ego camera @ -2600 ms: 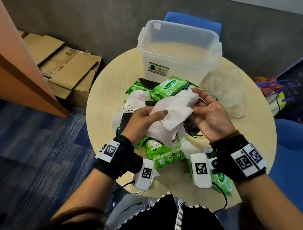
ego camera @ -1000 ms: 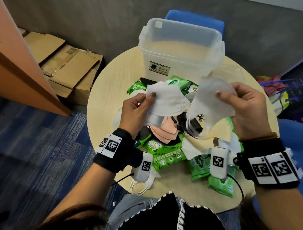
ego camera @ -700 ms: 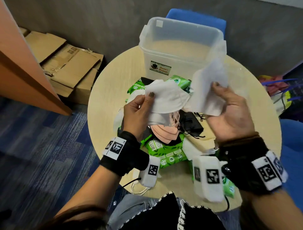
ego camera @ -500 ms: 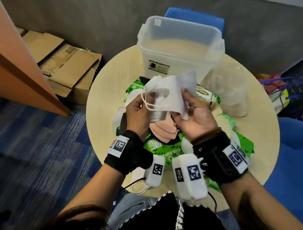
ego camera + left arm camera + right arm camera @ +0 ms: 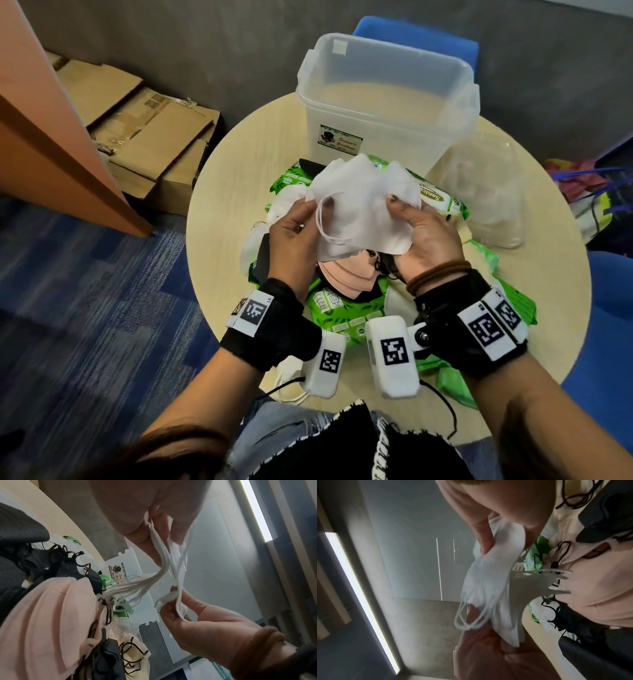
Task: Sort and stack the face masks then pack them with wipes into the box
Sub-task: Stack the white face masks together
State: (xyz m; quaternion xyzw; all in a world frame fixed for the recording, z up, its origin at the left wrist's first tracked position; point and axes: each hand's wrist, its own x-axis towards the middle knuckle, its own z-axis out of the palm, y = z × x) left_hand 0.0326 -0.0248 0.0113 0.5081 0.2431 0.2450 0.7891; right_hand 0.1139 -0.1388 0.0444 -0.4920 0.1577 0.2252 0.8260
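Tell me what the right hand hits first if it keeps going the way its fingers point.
Probably the wipes pack lying just past the white masks held by the right hand, with the clear box beyond. Depth is unclear; the hand may be high enough to pass over the pack.

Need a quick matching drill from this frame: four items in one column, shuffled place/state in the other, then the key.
Items:
1. white masks
2. pink masks
3. box
4. cardboard

Places/states:
A. on the floor, left of the table
B. held up between the left hand and the right hand
C. upright at the far side of the table, nothing packed in it
D. in the pile under the hands

Pairs: 1-B, 2-D, 3-C, 4-A
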